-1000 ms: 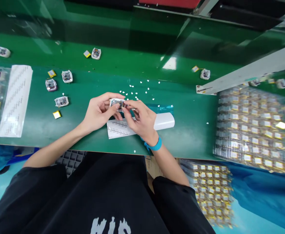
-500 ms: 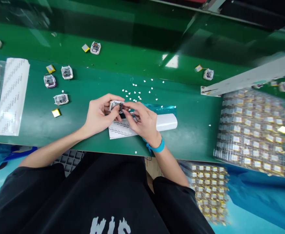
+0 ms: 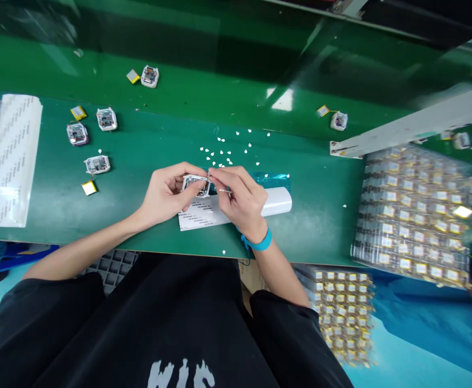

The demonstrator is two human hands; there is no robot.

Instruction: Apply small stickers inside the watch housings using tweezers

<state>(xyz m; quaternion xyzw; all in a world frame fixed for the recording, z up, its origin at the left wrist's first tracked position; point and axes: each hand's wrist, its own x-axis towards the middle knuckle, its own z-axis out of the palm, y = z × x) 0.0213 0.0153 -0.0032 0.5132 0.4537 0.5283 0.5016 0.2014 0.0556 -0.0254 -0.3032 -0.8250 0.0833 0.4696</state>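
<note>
A small white watch case (image 3: 191,179) with an exposed circuit board is gripped between the thumb and fingers of my left hand (image 3: 166,191). At its right edge, my right hand (image 3: 242,195) has thumb and forefinger pinched together. A thin pale item (image 3: 224,191) shows between the right-hand fingers, too small to identify. Both hands are above a white printed liner sheet (image 3: 198,215), whose right end curls over. A blue film strip (image 3: 278,181) lies behind it. Beyond my hands, small white stickers (image 3: 221,152) are scattered on the green table (image 3: 139,145).
Several open watch cases (image 3: 106,118) with yellow-edged batteries (image 3: 89,187) lie to the left, near another liner sheet (image 3: 13,161). More cases (image 3: 150,76) sit on the green strip behind. Stacked clear trays (image 3: 414,215) stand at right beside a white post (image 3: 414,126); more trays (image 3: 345,312) are below.
My right fingers have come off the circuit board to the case's right edge, and more of the board now shows. The view has shifted a little.
</note>
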